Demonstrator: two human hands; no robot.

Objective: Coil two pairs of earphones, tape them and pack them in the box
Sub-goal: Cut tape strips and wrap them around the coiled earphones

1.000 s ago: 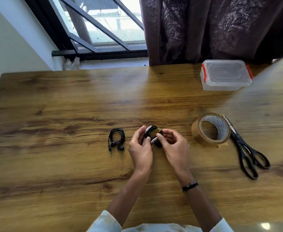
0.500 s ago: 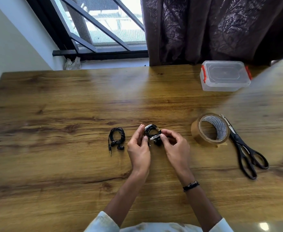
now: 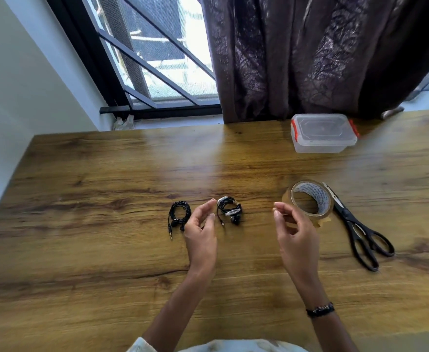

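Both forearms run out of the bottom edge, where a pale sleeve [image 3: 142,345] is cut off. The left hand [image 3: 201,231] hides part of the desk between the two earphone bundles, and the right hand [image 3: 296,231] covers the near edge of the tape roll [image 3: 308,200]. The far ends of the scissors' blades [image 3: 334,196] slip behind the roll. The print inside the roll's core is too small to read.

The taped earphones [image 3: 229,210] lie on the desk [image 3: 94,250] between the hands, a tight black coil crossed by glossy clear strips, touched by neither hand. The second earphones [image 3: 180,215], a loose black coil with its plug trailing toward the person, lie just left of the left hand and carry no visible tape. The left hand's fingers [image 3: 209,203] are loosely curled, holding nothing, just beside the taped coil. The right hand's fingers [image 3: 280,208] are relaxed and slightly bent, also holding nothing, in front of the roll.

The box [image 3: 323,133] sits at the far right edge of the desk, translucent plastic, rectangular with rounded corners, its lid on and red clips at both ends. The roll is brown and shiny; the scissors have black looped handles. The desk is wood-grain with a sheen. A dark crinkled curtain [image 3: 309,54] hangs behind the box, and a beaded bracelet [image 3: 320,309] circles the right wrist.
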